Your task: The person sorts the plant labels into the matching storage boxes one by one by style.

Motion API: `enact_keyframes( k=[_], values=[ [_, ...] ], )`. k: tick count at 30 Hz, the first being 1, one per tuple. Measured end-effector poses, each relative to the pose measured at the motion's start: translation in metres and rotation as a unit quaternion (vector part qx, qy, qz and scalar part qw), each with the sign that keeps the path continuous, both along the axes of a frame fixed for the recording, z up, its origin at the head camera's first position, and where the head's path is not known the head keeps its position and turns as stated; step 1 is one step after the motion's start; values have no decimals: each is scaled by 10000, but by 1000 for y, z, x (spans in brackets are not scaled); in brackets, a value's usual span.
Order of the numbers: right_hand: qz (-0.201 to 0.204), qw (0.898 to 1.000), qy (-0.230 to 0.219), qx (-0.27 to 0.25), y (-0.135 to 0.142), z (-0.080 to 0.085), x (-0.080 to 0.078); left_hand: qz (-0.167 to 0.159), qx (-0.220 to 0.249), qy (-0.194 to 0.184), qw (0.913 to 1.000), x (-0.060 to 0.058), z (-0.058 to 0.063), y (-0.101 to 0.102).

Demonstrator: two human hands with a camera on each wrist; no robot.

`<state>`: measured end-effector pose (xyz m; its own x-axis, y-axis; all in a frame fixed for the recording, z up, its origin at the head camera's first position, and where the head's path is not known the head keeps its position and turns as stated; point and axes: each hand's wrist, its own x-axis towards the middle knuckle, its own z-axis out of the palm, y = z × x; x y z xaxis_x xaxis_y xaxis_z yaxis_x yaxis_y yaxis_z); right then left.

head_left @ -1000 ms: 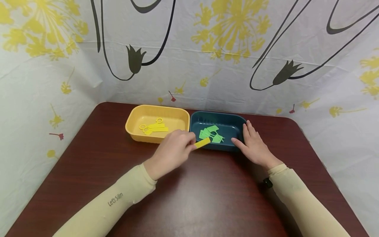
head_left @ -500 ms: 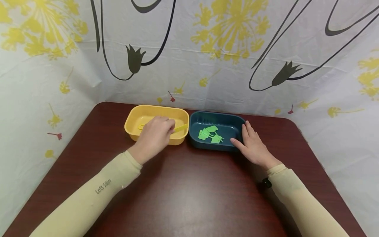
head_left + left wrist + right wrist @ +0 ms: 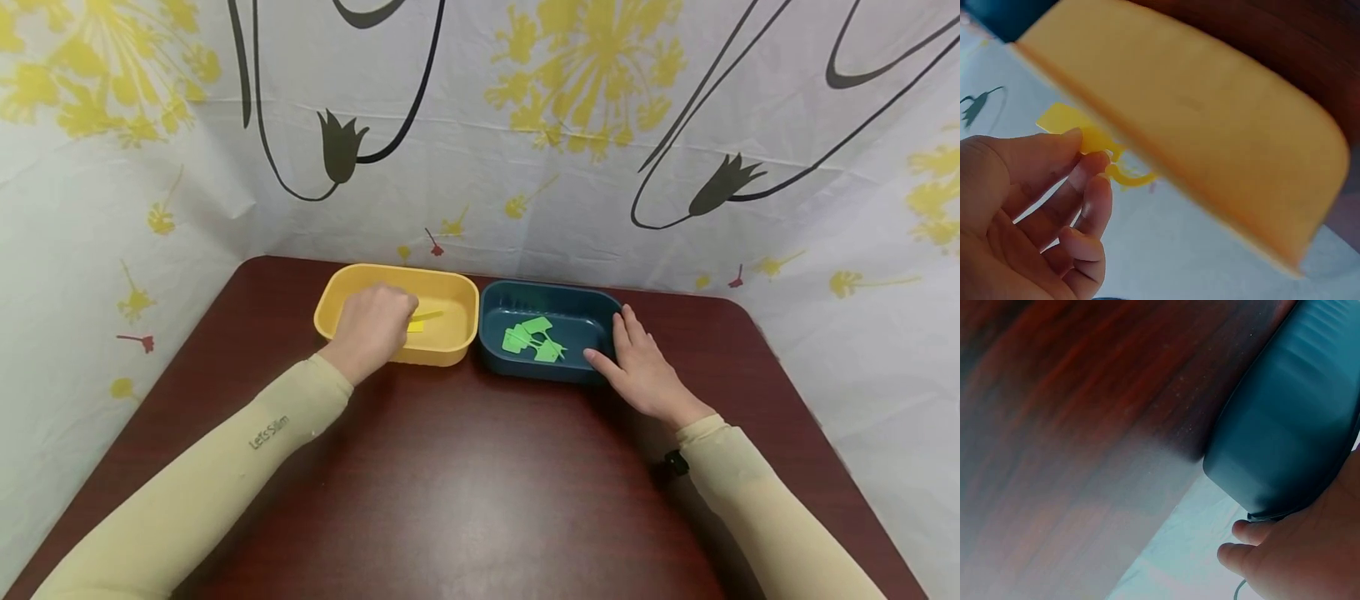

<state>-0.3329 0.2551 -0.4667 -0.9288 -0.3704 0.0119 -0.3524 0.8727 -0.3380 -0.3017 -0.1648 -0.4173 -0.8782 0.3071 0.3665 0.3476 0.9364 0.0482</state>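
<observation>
My left hand (image 3: 371,329) is over the left part of a yellow plastic tray (image 3: 442,356). Between thumb and fingertips it pinches a flat yellow plastic tag (image 3: 1063,119) with a curved ring at one end. A second yellow tag (image 3: 416,327) shows in the tray beside the hand, which hides the rest of the pile. At the right end of a dark blue tray (image 3: 517,367), my right hand (image 3: 645,373) rests on the rim with thumb spread and fingers extended. Several green tags (image 3: 516,340) with thin stems lie heaped in the blue tray.
Both trays stand side by side near the back of a dark red-brown table (image 3: 480,475). Behind them rises a white curtain (image 3: 465,150) printed with flowers, which also runs along both sides.
My left hand has moved left from in front of the blue tray to over the yellow one, carrying the yellow tag. The right hand has kept its place on the rim.
</observation>
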Motion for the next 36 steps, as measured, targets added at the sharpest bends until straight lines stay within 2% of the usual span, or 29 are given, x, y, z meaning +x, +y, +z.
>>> enact_keyframes(
  k=[9, 15, 21, 30, 36],
  values=[
    [19, 10000, -2, -12, 0, 0, 0, 118, -552, -695, 9960, -28, -18, -11],
    [11, 10000, -31, 0, 0, 1, 0, 111, -882, -1073, 9903, -44, -17, -14],
    [27, 10000, -23, 1, 0, 1, -1, 129, -1186, -1563, 9805, -53, -19, -15],
    [20, 10000, -26, 34, -1, 2, 0, 136, -1152, -1636, 9797, -57, -22, -18],
    [3, 10000, -70, 68, -1, 4, 0, 174, -1059, -1489, 9830, -57, -22, -20]
  ],
)
